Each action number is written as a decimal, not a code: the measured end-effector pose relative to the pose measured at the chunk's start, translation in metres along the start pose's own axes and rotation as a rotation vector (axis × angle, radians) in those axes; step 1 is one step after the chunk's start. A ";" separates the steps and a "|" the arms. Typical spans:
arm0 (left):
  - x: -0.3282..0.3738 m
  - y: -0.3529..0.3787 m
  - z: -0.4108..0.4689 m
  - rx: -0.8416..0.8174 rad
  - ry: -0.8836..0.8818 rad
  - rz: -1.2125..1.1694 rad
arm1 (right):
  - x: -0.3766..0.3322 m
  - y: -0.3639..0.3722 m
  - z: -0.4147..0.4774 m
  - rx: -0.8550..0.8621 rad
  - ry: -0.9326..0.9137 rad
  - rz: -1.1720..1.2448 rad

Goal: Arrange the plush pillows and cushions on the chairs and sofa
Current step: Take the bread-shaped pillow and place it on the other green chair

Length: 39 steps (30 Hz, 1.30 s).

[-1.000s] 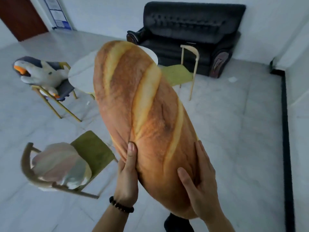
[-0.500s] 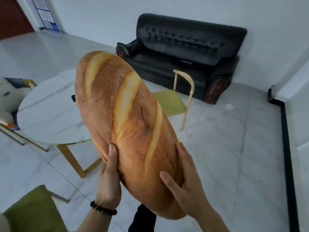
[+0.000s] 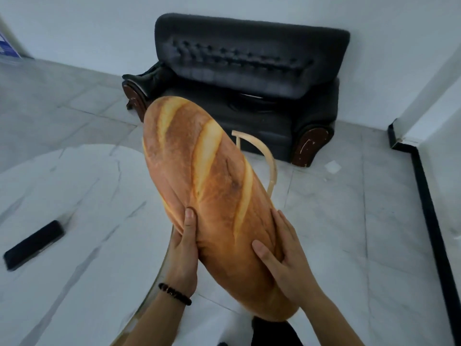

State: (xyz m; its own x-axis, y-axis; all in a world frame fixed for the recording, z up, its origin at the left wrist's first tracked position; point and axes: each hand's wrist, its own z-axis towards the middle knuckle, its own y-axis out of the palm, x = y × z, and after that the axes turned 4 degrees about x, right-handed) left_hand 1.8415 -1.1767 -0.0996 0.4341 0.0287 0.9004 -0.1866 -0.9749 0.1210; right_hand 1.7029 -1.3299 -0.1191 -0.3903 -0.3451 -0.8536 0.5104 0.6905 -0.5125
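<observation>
A long bread-loaf plush pillow [image 3: 212, 186] fills the middle of the view, tilted with its far end up and to the left. My left hand [image 3: 183, 250] grips its lower left side, thumb on top. My right hand [image 3: 287, 258] presses against its lower right side. A black leather sofa [image 3: 252, 78] stands against the far wall with nothing on its seat. Behind the pillow, the curved wooden backrest of a chair [image 3: 268, 158] shows; its seat is hidden.
A round white marble table [image 3: 82, 208] lies close on my left, with a black phone [image 3: 33, 244] on it. Grey tiled floor [image 3: 349, 221] spreads to the right, bounded by a wall with a black skirting [image 3: 434, 221].
The view has moved forward towards the sofa, which is now larger and nearer. The table now sits close on my left, and the chairs with other plush pillows have left the view. Both hands keep hold.
</observation>
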 end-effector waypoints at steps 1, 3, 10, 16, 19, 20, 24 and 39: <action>-0.001 0.017 0.026 0.006 -0.007 0.006 | 0.009 0.002 0.029 -0.003 0.012 0.013; -0.005 0.052 0.075 0.030 -0.037 0.013 | 0.030 0.008 0.085 -0.024 0.052 0.041; -0.008 0.148 0.230 0.194 -0.250 0.134 | 0.084 0.021 0.271 -0.216 0.175 0.091; -0.050 0.182 0.362 0.263 -0.358 0.337 | 0.145 0.069 0.408 -0.348 0.337 0.150; -0.102 0.185 0.422 0.248 -0.459 0.436 | 0.204 0.106 0.461 -0.402 0.412 0.119; -0.119 0.185 0.437 0.242 -0.502 0.454 | 0.219 0.116 0.471 -0.419 0.418 0.077; -0.182 0.191 0.496 0.228 -0.618 0.483 | 0.266 0.143 0.483 -0.203 0.486 -0.040; -0.212 0.223 0.542 0.165 -0.420 0.428 | 0.254 0.151 0.489 -0.019 0.453 -0.149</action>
State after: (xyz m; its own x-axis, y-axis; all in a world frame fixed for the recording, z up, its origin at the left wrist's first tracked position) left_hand 2.1855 -1.5200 -0.4903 0.6672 -0.4286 0.6093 -0.2963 -0.9031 -0.3108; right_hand 2.0553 -1.6242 -0.4583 -0.7552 -0.1322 -0.6420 0.4108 0.6677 -0.6208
